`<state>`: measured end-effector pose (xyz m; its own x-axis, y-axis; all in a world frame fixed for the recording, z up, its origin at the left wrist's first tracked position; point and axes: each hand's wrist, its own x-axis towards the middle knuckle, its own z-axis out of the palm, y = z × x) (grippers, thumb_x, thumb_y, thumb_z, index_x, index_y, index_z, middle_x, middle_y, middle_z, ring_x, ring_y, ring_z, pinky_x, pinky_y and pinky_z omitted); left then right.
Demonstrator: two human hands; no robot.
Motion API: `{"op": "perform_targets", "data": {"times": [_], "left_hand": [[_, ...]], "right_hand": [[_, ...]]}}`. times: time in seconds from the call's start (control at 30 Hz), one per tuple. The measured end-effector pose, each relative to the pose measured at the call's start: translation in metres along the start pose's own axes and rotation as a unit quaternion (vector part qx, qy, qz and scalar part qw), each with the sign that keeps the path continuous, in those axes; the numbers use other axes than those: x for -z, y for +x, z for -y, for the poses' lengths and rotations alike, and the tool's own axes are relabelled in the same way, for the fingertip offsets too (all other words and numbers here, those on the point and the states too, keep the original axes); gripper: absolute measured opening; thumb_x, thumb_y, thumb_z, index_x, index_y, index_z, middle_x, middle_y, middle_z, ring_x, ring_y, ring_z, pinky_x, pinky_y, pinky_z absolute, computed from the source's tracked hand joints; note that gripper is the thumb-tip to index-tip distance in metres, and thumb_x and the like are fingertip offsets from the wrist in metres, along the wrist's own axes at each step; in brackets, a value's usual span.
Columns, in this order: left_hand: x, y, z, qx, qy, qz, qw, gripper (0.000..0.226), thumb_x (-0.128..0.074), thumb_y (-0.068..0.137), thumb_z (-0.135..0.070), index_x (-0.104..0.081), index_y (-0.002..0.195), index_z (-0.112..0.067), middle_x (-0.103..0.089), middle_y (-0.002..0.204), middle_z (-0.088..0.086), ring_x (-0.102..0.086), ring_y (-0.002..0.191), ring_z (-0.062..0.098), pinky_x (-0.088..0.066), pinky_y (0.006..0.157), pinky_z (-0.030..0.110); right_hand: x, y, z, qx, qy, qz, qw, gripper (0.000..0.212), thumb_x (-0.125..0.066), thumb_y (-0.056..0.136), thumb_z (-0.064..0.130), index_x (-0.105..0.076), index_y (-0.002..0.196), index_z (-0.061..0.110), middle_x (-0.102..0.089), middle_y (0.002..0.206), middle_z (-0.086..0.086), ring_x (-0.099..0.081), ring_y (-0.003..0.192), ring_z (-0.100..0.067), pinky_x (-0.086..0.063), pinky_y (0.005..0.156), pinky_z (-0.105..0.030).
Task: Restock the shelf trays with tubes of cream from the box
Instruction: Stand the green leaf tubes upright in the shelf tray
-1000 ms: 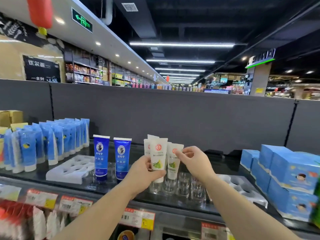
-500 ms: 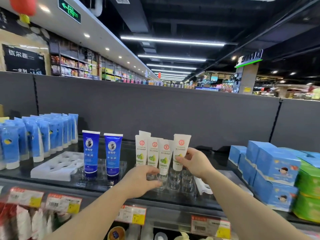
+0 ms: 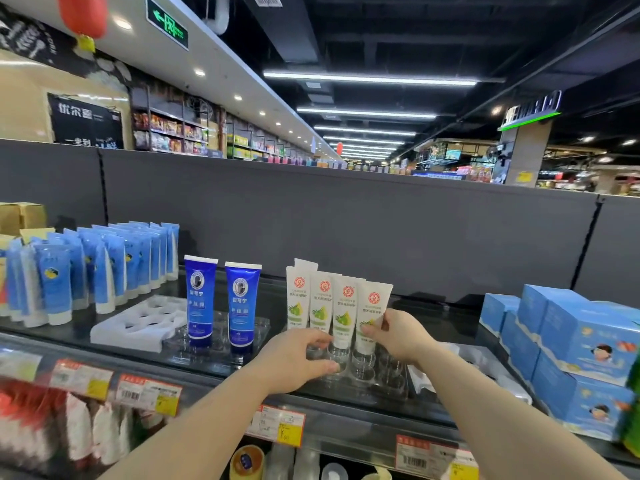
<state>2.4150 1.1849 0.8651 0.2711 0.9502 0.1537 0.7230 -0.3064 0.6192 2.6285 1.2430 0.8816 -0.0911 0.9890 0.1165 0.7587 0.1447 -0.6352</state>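
Head view, centre of the frame: black glossy shelf [image 3: 433, 318] carrying a clear plastic tray [image 3: 372, 375] of round sockets. Four white cream tubes [image 3: 322, 304] with red seals and green fruit print standing upright in a row at the tray's back, caps down, a fifth partly hidden behind them. Right hand [image 3: 398, 337] at lower centre right, fingers and thumb curled round the lower part of the rightmost white tube [image 3: 372, 306], grip clamped on it, tube slightly tilted with its cap in a socket. Left hand [image 3: 294, 362] just left of it, fingers loosely bent over the tray's front edge, fingertips touching the clear sockets, grip closed on nothing.

Left of centre: two dark blue tubes [image 3: 221, 306] upright in a second clear tray. Further left, an empty white moulded tray [image 3: 138, 327], then rows of light blue tubes [image 3: 104, 265] toward the left edge. Right edge: stacked light blue cartons [image 3: 571, 344]. Along the shelf's front lip, price tags [image 3: 280, 426] in red and yellow. No supply box identifiable.
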Motion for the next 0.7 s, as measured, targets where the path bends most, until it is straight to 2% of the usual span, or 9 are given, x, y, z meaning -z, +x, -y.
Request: {"op": "perform_targets", "data": {"times": [0.23, 0.4, 0.5, 0.63, 0.7], "left_hand": [[0.001, 0.000, -0.001, 0.010, 0.000, 0.008, 1.000, 0.057, -0.065, 0.087, -0.043, -0.045, 0.139, -0.033, -0.050, 0.140, -0.014, -0.044, 0.128, 0.004, -0.035, 0.104, 0.028], [0.004, 0.002, -0.004, 0.027, -0.010, 0.023, 0.999, 0.059, -0.067, 0.086, -0.040, -0.044, 0.140, -0.032, -0.051, 0.140, -0.013, -0.044, 0.127, 0.002, -0.033, 0.102, 0.026], [0.005, 0.001, -0.008, 0.039, -0.006, 0.022, 0.999, 0.062, -0.068, 0.086, -0.040, -0.042, 0.142, -0.031, -0.051, 0.140, -0.012, -0.044, 0.130, 0.005, -0.032, 0.104, 0.027], [0.009, -0.010, -0.015, 0.050, -0.004, -0.017, 0.999, 0.067, -0.065, 0.085, -0.046, -0.039, 0.145, -0.029, -0.050, 0.142, -0.010, -0.044, 0.131, 0.010, -0.035, 0.107, 0.032], [0.013, -0.021, -0.019, 0.047, -0.009, -0.032, 0.998, 0.067, -0.063, 0.086, -0.050, -0.039, 0.145, -0.028, -0.049, 0.143, -0.010, -0.044, 0.131, 0.011, -0.036, 0.107, 0.034]], "right_hand": [[-0.002, -0.001, -0.002, 0.012, 0.003, 0.005, 1.000, 0.029, -0.062, 0.092, 0.033, -0.059, 0.118, 0.022, -0.065, 0.121, 0.007, -0.061, 0.103, -0.013, -0.050, 0.085, -0.028], [-0.003, 0.000, -0.004, 0.004, 0.013, 0.002, 1.000, 0.029, -0.064, 0.090, 0.036, -0.060, 0.114, 0.021, -0.066, 0.117, 0.007, -0.061, 0.096, -0.010, -0.049, 0.078, -0.027], [-0.002, 0.001, -0.005, 0.001, 0.015, 0.003, 1.000, 0.033, -0.066, 0.088, 0.038, -0.059, 0.116, 0.021, -0.066, 0.116, 0.007, -0.062, 0.098, -0.010, -0.051, 0.080, -0.028], [0.002, -0.009, -0.003, -0.002, 0.044, -0.045, 0.998, 0.043, -0.069, 0.085, 0.041, -0.054, 0.119, 0.021, -0.065, 0.104, 0.011, -0.061, 0.093, -0.010, -0.053, 0.078, -0.033], [0.005, -0.021, 0.002, -0.002, 0.052, -0.094, 0.994, 0.048, -0.068, 0.084, 0.044, -0.055, 0.123, 0.020, -0.067, 0.110, 0.009, -0.062, 0.097, -0.012, -0.053, 0.080, -0.036]]}}
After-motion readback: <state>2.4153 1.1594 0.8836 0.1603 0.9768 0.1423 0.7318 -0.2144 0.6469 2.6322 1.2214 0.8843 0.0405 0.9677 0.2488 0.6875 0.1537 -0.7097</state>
